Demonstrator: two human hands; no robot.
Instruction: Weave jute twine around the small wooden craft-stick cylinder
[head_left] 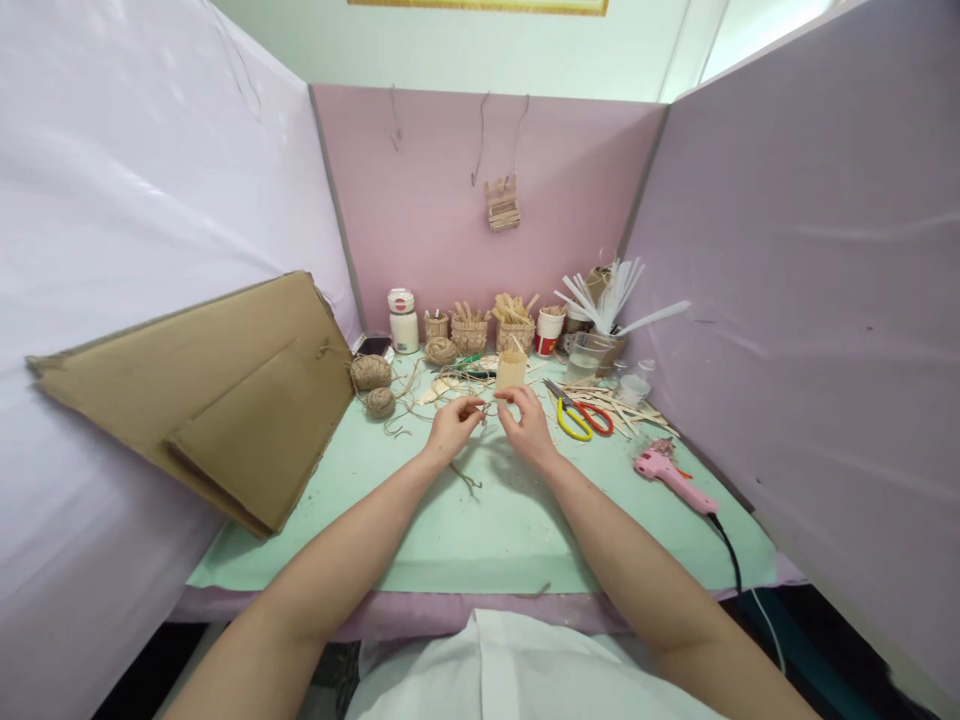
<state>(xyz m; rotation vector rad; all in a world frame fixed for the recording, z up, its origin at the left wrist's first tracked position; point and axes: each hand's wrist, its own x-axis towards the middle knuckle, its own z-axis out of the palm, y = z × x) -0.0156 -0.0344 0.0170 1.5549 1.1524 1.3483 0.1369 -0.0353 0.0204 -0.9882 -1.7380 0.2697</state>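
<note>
My left hand (455, 426) and my right hand (527, 426) are close together over the middle of the green table. A short, thin piece of brown twine (486, 410) shows between the fingertips, pinched by both hands; its exact shape is too small to make out. Just beyond my right fingers stands a small pale wooden piece (511, 369), upright. Loose twine strands and light wooden bits lie behind my left hand. Scissors (574, 412) with one yellow and one red handle lie to the right of my right hand. A twine offcut (465, 476) rests below my left wrist.
Balls of twine (371, 373) sit at left beside a leaning cardboard sheet (247, 400). A pink glue gun (675, 478) with a black cord lies at right. Thin wooden strips (634, 415), baskets of sticks (470, 330) and white glue sticks (611, 297) line the back.
</note>
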